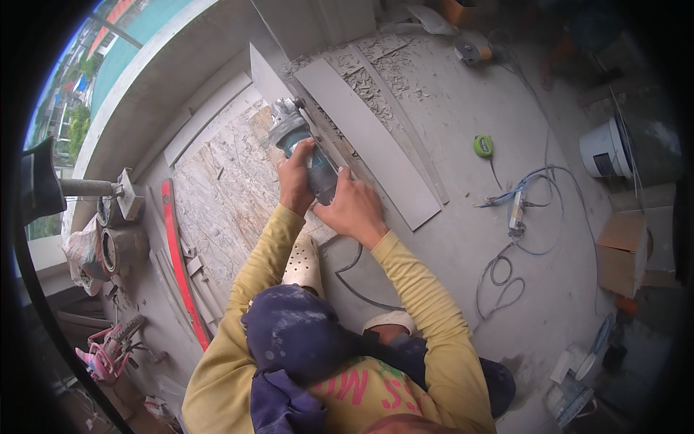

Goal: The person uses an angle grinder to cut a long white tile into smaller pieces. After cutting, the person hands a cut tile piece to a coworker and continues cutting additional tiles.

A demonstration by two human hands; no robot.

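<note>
My left hand [294, 179] is wrapped round the body of a teal and grey angle grinder [307, 153]. My right hand [356, 207] grips its rear end, fingers closed, beside the cord side. The grinder's metal head [284, 116] lies against the edge of a thin grey board [266, 76] that stands tilted on its long edge. Dust hides the disc, so its contact with the board cannot be made out. Beneath lies a dusty, scuffed sheet [228, 173]. My clog [303, 262] is close to the grinder's black cord [349, 278].
A long grey plank [369, 141] lies right of the grinder among chips. Farther right are a green tape measure [483, 146], a power strip [516, 215] with loose cables, another power tool [473, 52], a white bucket [606, 148] and a carton [623, 249]. At left lies a red level [181, 264].
</note>
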